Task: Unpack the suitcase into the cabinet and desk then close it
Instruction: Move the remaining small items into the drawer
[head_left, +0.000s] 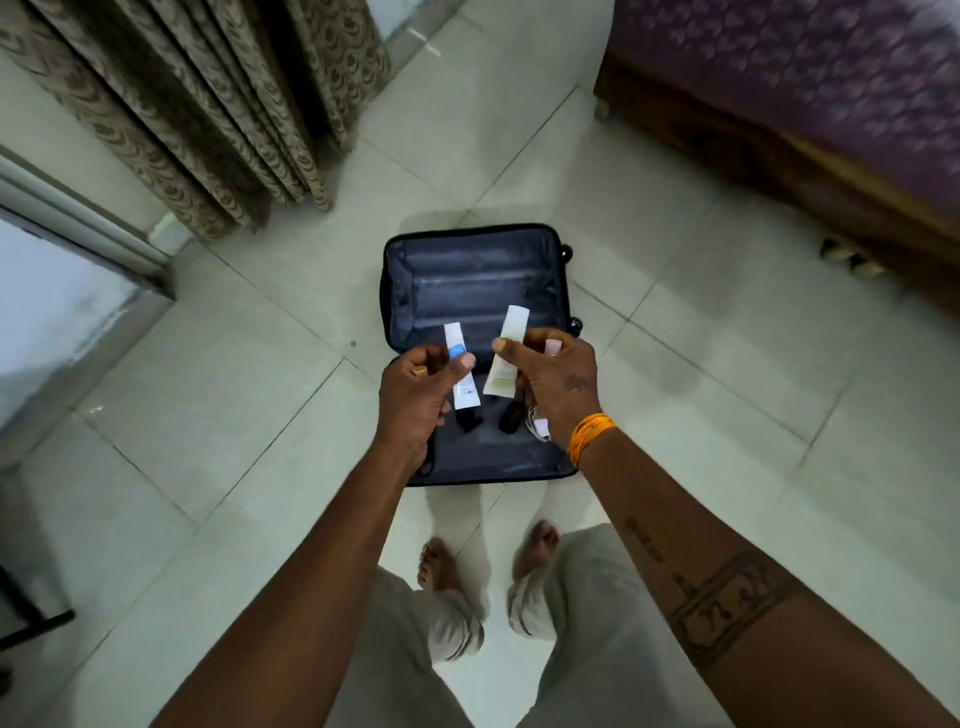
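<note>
Floor (675, 364): we stood barefoot on pale glossy tiles, looking straight down
Bed (810, 104): we had a purple patterned cover on a dark wooden frame at the upper right
Curtain (208, 114): we saw brown patterned folds hanging at the upper left, beside a metal-framed glass panel
Suitcase (467, 280): it lay open and flat on the tiles just ahead of our feet, dark lining up; small dark items lay in the near half, too blurred for us to identify
Left hand (415, 400): our fingers were curled round a white tube with a blue band (460, 366), the thumb pressed on its front, held above the near half of the case
Right hand (556, 384): we gripped a white and pale green tube (506, 353) between thumb and fingers, with something pink behind the fingers that we could not make out
Wristband (589, 436): orange threads circled our right wrist
</note>
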